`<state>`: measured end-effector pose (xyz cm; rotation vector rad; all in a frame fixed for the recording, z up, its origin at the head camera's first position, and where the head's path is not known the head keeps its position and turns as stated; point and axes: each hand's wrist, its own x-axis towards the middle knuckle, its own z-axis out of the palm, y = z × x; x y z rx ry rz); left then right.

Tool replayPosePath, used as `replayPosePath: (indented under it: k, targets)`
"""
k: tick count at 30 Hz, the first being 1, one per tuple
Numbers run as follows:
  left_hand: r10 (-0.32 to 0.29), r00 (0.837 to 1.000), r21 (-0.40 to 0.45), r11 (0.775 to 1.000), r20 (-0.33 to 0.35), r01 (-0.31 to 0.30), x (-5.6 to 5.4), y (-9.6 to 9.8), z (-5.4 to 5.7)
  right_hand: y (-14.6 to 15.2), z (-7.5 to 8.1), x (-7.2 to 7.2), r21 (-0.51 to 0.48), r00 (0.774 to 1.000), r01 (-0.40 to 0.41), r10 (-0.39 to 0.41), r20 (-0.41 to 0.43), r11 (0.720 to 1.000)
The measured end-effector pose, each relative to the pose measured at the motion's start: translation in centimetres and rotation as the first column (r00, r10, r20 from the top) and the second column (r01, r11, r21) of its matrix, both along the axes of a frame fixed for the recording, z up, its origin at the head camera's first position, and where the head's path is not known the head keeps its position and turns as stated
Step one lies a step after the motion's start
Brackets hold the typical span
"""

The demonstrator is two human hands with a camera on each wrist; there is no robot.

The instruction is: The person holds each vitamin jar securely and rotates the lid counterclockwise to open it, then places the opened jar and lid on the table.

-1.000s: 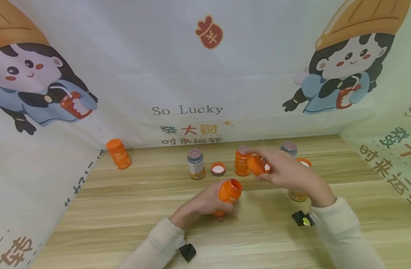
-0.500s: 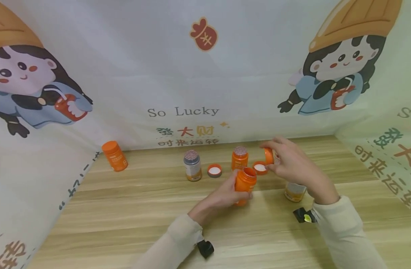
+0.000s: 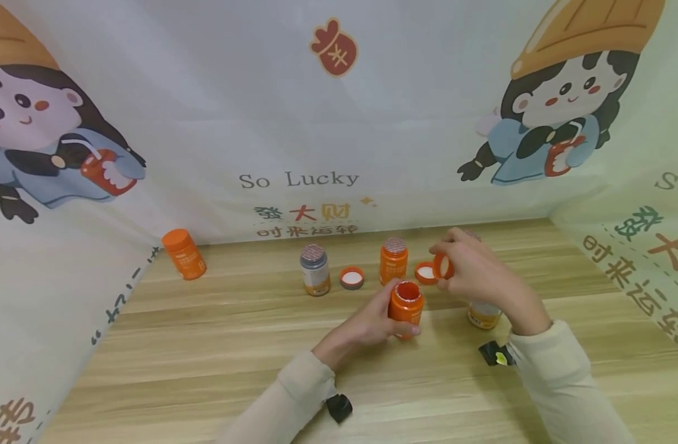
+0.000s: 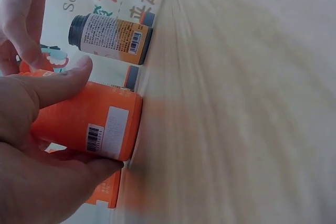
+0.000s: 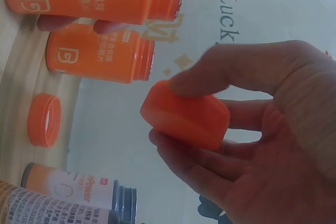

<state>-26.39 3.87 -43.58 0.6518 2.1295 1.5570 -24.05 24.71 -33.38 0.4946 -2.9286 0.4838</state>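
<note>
My left hand grips an orange bottle with the thumb round its front. The bottle stands upright, its mouth uncovered and its base right at the wooden table in the left wrist view. My right hand pinches an orange cap between thumb and fingers, held up on edge to the right of the bottle. Just behind the held bottle stands a second orange bottle with a patterned seal over its mouth. An orange lid with a white liner lies beside it, close to the right hand.
A grey-necked bottle with a sealed top and an upturned grey lid stand left of centre. An orange capped bottle is at the far left. Another bottle shows partly under the right hand. A printed cloth closes off the back.
My left hand has carried the orange bottle to the right and brought it from tilted to upright. My right hand has shifted the cap rightward and turned it on edge.
</note>
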Motion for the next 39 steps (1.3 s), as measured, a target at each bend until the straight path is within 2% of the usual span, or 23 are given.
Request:
replayPosePath:
  k: [5, 10, 19, 24, 29, 36, 39]
  targets:
    - [0.013, 1.0, -0.027, 1.0, -0.012, -0.013, 0.0, 0.0, 0.2, -0.1, -0.3, -0.1, -0.001, 1.0, 0.012, -0.012, -0.001, 1.0]
    - [0.021, 1.0, -0.024, 0.999, 0.002, -0.021, 0.1, 0.0, 0.4, -0.2, -0.7, -0.1, 0.034, 0.999, -0.041, 0.041, -0.003, 0.999]
    - [0.033, 0.999, -0.033, 0.999, 0.007, -0.032, 0.1, -0.3, 0.5, -1.1, -2.9, -1.0, 0.146, 0.984, -0.129, 0.108, 0.142, 0.981]
    - [0.015, 1.0, -0.018, 1.0, 0.0, -0.015, 0.1, -0.3, 0.4, -1.3, -4.0, -1.1, 0.18, 0.978, -0.121, 0.086, 0.191, 0.976]
    - [0.003, 1.0, -0.025, 1.0, -0.006, -0.004, 0.2, -0.4, 0.6, -1.6, -4.5, -1.4, 0.184, 0.962, -0.114, 0.063, 0.265, 0.976]
    - [0.031, 0.998, -0.097, 0.995, -0.047, -0.035, 0.2, -0.5, 0.6, -1.5, -4.9, -1.8, 0.181, 0.947, -0.099, 0.037, 0.319, 0.979]
    - [0.034, 0.999, -0.108, 0.993, -0.035, -0.037, 0.4, -0.6, 0.5, -1.4, -4.9, -1.7, 0.187, 0.941, -0.098, 0.03, 0.337, 0.977]
